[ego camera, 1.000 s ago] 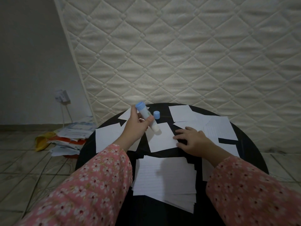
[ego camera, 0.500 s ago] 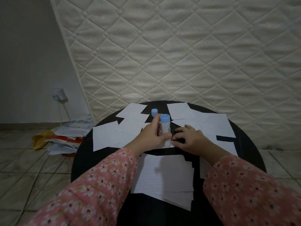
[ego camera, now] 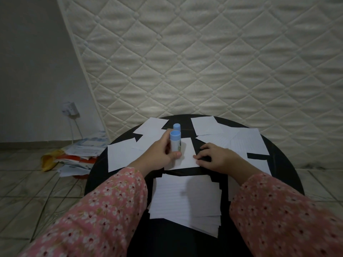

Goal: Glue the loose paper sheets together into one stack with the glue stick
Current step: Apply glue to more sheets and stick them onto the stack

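Glue stick [ego camera: 175, 143] now upright, gripped by left hand [ego camera: 161, 152]; right hand [ego camera: 215, 158] presses sheet [ego camera: 187, 154].

A big quilted white mattress [ego camera: 204, 62] is leaning against the wall, filling most of the upper frame. At left, a messy pile of papers [ego camera: 79, 158] is sitting on the tiled floor [ego camera: 27, 191], under a wall socket [ego camera: 70, 108] that's trailing cords.

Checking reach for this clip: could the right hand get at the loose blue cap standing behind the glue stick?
Probably yes. The right hand only presses on a sheet, and nothing stands between it and the cap.
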